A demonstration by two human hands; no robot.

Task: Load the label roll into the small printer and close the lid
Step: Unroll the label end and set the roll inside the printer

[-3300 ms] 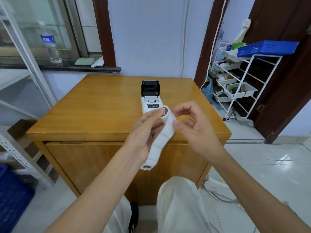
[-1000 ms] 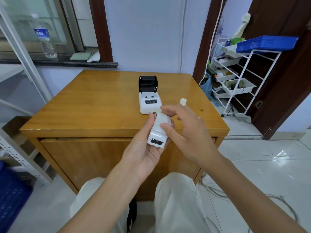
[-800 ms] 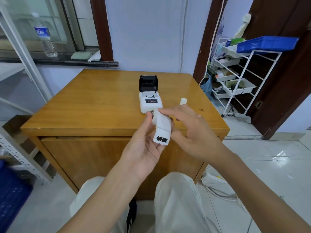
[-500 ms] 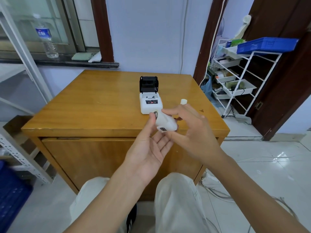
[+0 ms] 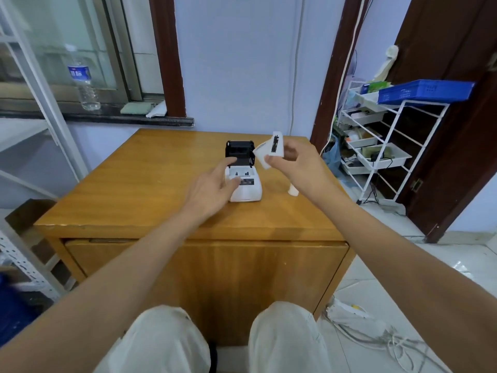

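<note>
The small white printer (image 5: 246, 188) sits mid-table with its black lid (image 5: 240, 151) standing open at the back. My right hand (image 5: 297, 162) holds the white label roll (image 5: 269, 153) above and just right of the open lid, a short loose end with black print sticking up. My left hand (image 5: 212, 188) rests against the printer's left side, fingers spread and touching its body, with a finger up at the lid's lower left corner.
The printer stands on a wooden table (image 5: 150, 195). A small white cylinder (image 5: 292, 190) stands on the table right of the printer, partly behind my right wrist. A white wire rack (image 5: 382, 146) with trays and a blue basket stands to the right. Cables lie on the floor at lower right.
The loose label strip got wound back onto the roll. My right hand carried the roll up and forward over the printer; my left hand let go of it and reached to the printer.
</note>
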